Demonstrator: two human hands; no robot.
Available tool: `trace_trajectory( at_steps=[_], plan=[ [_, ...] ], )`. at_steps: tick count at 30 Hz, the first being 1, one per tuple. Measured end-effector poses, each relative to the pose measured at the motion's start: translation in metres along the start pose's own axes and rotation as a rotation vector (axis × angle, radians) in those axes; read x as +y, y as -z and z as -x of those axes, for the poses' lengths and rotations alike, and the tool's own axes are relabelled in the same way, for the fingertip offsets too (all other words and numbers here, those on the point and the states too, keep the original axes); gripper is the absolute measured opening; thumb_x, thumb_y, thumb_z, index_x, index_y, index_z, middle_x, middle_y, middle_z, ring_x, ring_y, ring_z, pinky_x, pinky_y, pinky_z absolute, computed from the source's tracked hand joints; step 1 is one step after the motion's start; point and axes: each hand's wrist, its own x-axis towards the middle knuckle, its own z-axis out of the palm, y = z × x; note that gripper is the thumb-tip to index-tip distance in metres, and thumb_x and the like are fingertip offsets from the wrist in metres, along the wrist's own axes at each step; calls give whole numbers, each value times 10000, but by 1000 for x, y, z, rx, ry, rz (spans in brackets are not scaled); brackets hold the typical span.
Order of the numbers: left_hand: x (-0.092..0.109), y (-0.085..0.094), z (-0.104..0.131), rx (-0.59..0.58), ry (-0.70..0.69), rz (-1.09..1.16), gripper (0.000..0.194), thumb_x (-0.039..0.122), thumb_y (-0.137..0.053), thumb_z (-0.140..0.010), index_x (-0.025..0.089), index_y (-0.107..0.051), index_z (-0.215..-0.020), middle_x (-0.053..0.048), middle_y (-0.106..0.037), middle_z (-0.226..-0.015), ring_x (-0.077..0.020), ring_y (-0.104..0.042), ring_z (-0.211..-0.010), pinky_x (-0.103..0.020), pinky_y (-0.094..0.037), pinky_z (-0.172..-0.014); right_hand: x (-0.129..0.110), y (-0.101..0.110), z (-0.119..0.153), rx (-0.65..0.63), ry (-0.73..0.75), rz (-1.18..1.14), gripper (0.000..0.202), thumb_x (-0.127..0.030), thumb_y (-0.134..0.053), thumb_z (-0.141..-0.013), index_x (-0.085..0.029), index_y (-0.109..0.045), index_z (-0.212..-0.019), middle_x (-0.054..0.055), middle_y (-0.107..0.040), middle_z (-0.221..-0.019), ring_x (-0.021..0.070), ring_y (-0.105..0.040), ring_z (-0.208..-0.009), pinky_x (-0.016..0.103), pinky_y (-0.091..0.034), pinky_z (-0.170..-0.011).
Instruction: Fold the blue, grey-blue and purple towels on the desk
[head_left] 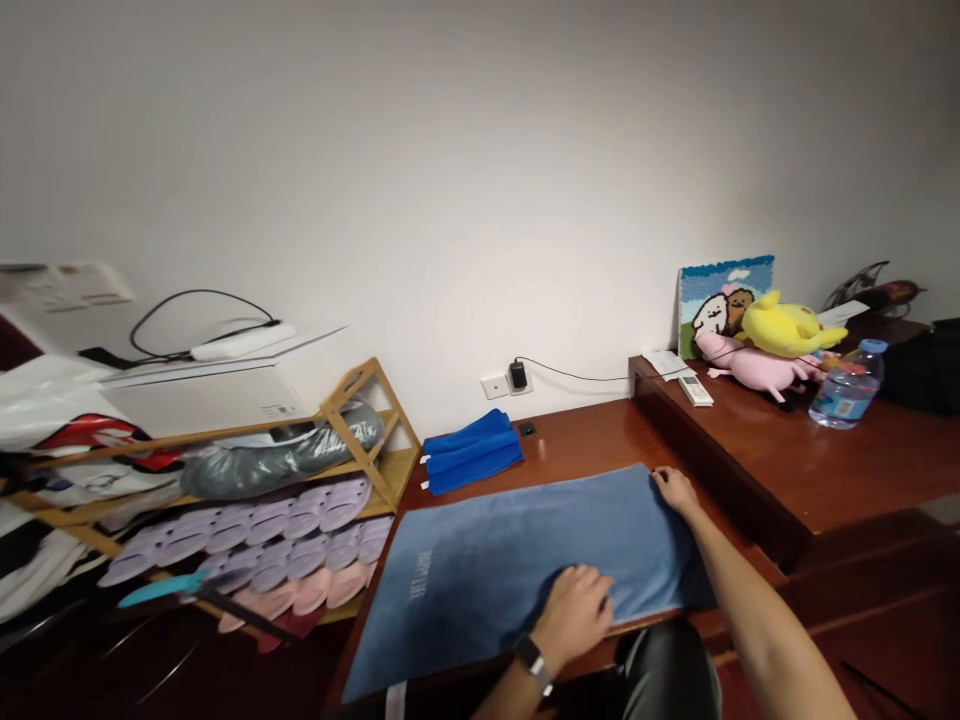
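A blue-grey towel [510,550] with pale lettering near its left end is spread over the wooden desk, its near edge at the desk's front. My left hand [576,612], with a banded watch [533,664] on its wrist, rests palm down on the towel near the front edge. Its fingers are slightly bent and seem to hold nothing. My right hand [675,489] is at the towel's far right corner, fingers closed on the edge. Behind the towel lie folded bright blue cloths [474,452] with small white tags.
A raised wooden surface [840,480] at the right bears a water bottle [847,385], plush toys [784,325], a remote control [696,390] and a picture [724,300]. Left stands a wooden rack [367,430] with several slippers [270,520]. A black plug [517,374] sits in the wall.
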Motion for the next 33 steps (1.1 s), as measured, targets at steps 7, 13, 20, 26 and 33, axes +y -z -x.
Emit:
trace_trajectory(
  at_steps=[7,13,20,26,33],
  plan=[
    [61,-60,-98,-113,-316,16,759,460,-637,-955,546,-362,-1657,-67,-634,-1564,-222,-502,-1527,-464,-467,-1264,-5,-29,-3,38,54,81,512,-468,-399,-1078,-203,-657,-1431,170,-679,-1393,319,-622,-1278,418,-466,-1074],
    [62,-84,-101,-60,-316,205,705,337,-697,-937,598,-501,-1562,2,-574,-1638,-204,-506,-1529,-442,-450,-1291,-16,-15,6,36,53,177,515,-444,-319,-1111,-218,-636,-1448,162,-676,-1364,292,-631,-1240,389,-466,-1048],
    [-135,15,-23,121,198,22,384,292,-510,-1028,252,-746,-1330,-107,-704,-1491,-263,-630,-1407,-490,-507,-1221,-14,-13,17,52,107,301,536,-400,-291,-1107,-223,-597,-1510,181,-676,-1314,332,-644,-1193,447,-500,-998],
    [-306,98,118,182,686,-181,510,309,-482,-1002,155,-654,-1457,-164,-645,-1562,-365,-542,-1498,-586,-445,-1237,-3,-35,12,54,115,378,692,-410,-140,-1039,-266,-628,-1508,248,-650,-1353,431,-646,-1219,625,-487,-1009],
    [-336,61,156,213,719,-167,589,371,-459,-1026,200,-576,-1578,-130,-543,-1671,-335,-481,-1558,-514,-367,-1302,-37,-36,17,58,151,466,748,-563,-102,-961,-469,-511,-1580,236,-666,-1369,487,-602,-1327,739,-346,-1150]
  ],
)
